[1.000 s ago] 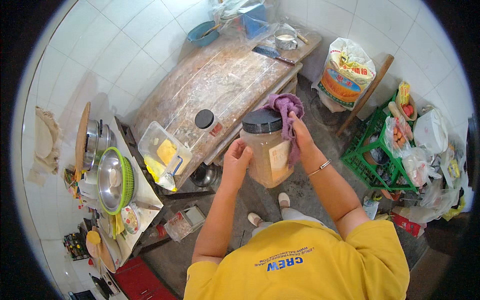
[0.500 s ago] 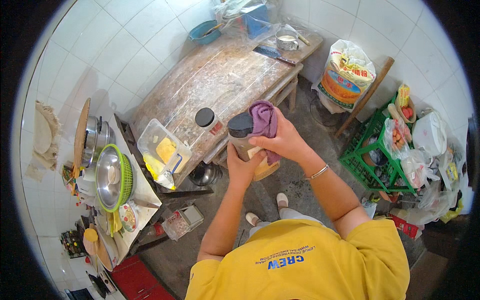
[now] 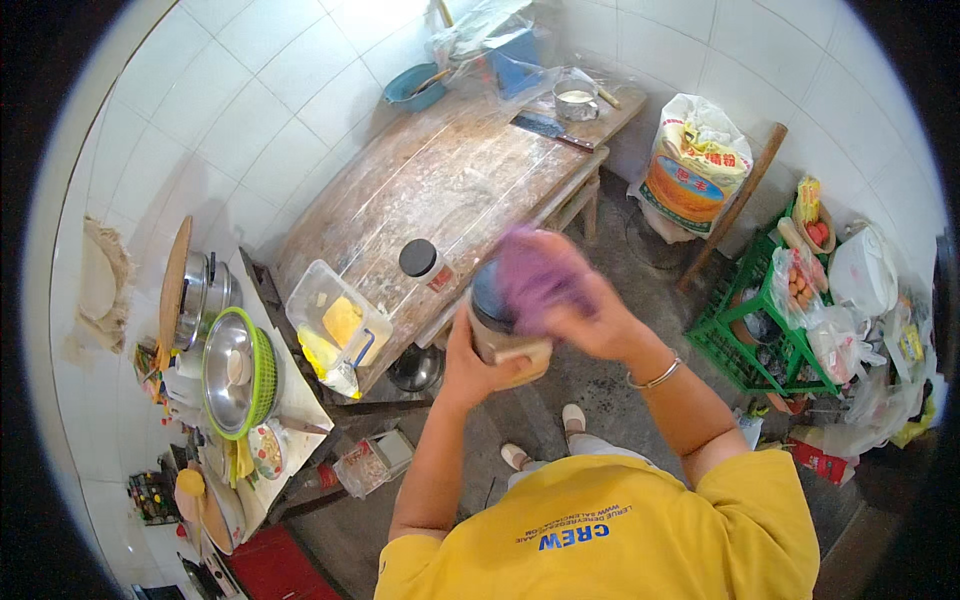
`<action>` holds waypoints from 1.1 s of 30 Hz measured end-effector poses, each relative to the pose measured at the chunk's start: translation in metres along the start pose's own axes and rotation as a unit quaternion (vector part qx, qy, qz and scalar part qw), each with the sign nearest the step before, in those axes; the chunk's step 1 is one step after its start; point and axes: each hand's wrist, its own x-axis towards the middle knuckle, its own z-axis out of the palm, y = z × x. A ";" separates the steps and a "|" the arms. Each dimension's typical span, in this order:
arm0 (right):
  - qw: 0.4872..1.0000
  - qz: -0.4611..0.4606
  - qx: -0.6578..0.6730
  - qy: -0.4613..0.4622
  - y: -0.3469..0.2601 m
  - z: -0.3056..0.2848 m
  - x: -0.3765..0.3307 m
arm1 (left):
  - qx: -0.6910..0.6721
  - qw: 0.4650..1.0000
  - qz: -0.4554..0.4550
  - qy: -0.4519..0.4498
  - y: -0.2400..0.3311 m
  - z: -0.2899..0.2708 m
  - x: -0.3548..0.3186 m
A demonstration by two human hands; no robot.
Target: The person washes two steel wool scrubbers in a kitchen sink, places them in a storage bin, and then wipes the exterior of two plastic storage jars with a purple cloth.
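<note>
Figure: wiping a jar, seen from above, left to right. At nine o'clock, a green colander [image 3: 240, 372] holding a steel bowl sits on a side shelf; just right of it, a clear tub [image 3: 338, 325] and a small dark-lidded pot [image 3: 424, 264] rest on the floury wooden table [image 3: 450, 170]. At centre, the left hand [image 3: 478, 368] cups the jar [image 3: 497, 330] from below, fingers curled about its base. The right hand [image 3: 590, 320] presses a purple cloth [image 3: 540, 275], bunched in closed fingers and motion-blurred, over the jar's dark lid. Wiping appears under way, not finished; the jar is held off the table. At three o'clock stands a green crate [image 3: 760, 335].
</note>
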 end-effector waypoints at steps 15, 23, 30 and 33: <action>0.935 -0.125 -0.217 -0.249 0.005 0.003 0.004 | 0.125 0.992 0.000 -0.027 -0.032 0.014 -0.027; 0.886 0.336 0.319 -0.020 0.088 -0.014 0.019 | -0.336 0.936 -0.104 0.022 -0.034 0.026 -0.037; 0.985 -0.118 -0.119 -0.051 -0.002 0.016 -0.002 | -0.299 0.945 -0.106 0.086 -0.029 0.019 -0.009; 0.994 0.009 0.109 0.016 0.033 0.010 -0.026 | -0.405 0.907 -0.077 0.084 -0.033 0.009 -0.021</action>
